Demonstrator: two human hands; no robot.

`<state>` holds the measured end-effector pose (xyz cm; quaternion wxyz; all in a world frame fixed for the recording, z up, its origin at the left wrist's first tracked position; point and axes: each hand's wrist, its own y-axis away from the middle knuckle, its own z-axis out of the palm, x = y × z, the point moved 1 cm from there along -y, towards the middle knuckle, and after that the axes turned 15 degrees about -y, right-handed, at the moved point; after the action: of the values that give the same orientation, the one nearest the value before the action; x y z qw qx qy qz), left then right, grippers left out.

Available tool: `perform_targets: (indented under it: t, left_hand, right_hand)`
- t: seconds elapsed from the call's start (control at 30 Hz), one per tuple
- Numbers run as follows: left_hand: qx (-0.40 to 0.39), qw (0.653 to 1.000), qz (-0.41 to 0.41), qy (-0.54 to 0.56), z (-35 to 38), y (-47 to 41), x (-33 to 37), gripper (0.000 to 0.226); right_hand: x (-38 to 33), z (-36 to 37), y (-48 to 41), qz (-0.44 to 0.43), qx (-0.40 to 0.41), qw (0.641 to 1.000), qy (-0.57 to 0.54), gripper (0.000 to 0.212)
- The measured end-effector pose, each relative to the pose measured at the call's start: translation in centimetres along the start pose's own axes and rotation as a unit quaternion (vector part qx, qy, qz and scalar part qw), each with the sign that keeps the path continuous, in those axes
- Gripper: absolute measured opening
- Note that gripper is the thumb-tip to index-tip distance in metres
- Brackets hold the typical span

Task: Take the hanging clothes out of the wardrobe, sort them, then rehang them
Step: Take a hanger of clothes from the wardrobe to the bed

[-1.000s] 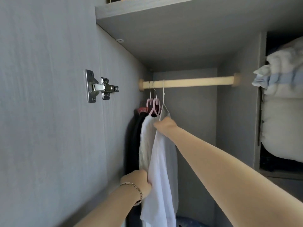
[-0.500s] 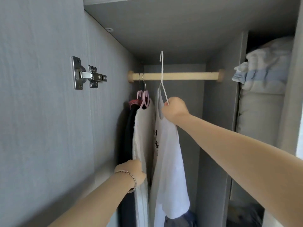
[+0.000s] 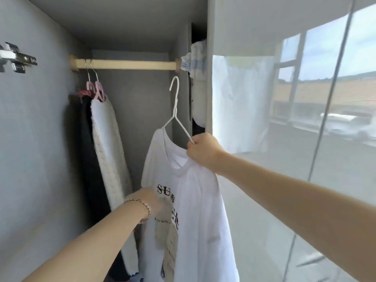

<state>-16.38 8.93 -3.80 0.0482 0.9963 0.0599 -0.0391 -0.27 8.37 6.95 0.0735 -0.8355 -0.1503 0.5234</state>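
A right hand [image 3: 203, 150] holds a thin white wire hanger [image 3: 175, 110] by its sloping arm, fingers clamped around the wire and the shoulder of the white T-shirt with black lettering [image 3: 195, 200] draped on it. The hanger's hook hangs free in the air, below the pale wooden rail [image 3: 126, 64] of a grey wardrobe [image 3: 40, 139]. The left hand [image 3: 149, 200], a thin bracelet [image 3: 142, 208] at its wrist, rests against the shirt's printed front; blur hides whether its fingers are apart or gripping. At the rail's left end, 2 pink hangers [image 3: 97, 90] carry a cream cable-knit sweater [image 3: 107, 149] and a dark garment [image 3: 83, 139]. A glossy door [image 3: 284, 119] at right reflects a window.
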Motion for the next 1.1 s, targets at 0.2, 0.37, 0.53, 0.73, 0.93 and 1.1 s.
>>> perform_targets:
  t: [0.2,0.37,0.53,0.73,0.93,1.1]
  left_hand:
    - [-0.037,0.987,0.148,-0.05,6.7,5.8,7.3,0.022]
    - [-0.087,0.945,0.305,-0.082,11.9,14.2,16.0,0.017]
    - [-0.099,0.899,0.419,-0.078,15.9,24.2,24.6,0.019]
    - [-0.077,0.823,0.55,-0.114,19.3,38.1,35.3,0.015]
    - [-0.061,0.75,0.649,-0.11,22.5,54.1,44.9,0.019]
    - [-0.06,0.7,0.7,-0.131,26.3,65.7,49.7,0.015]
  right_hand:
    - [4.0,-4.6,15.5,0.075,0.08,0.993,0.053,0.024]
    - [7.6,-9.6,30.7,0.167,0.193,0.964,0.076,0.03]
    - [8.8,-15.5,46.5,0.22,0.358,0.907,0.041,0.042]
    - [8.3,-20.1,66.0,0.255,0.509,0.821,0.038,0.046]
    - [6.6,-21.8,84.0,0.26,0.633,0.727,0.05,0.025]
    - [8.8,-21.3,99.0,0.288,0.732,0.614,0.063,0.016]
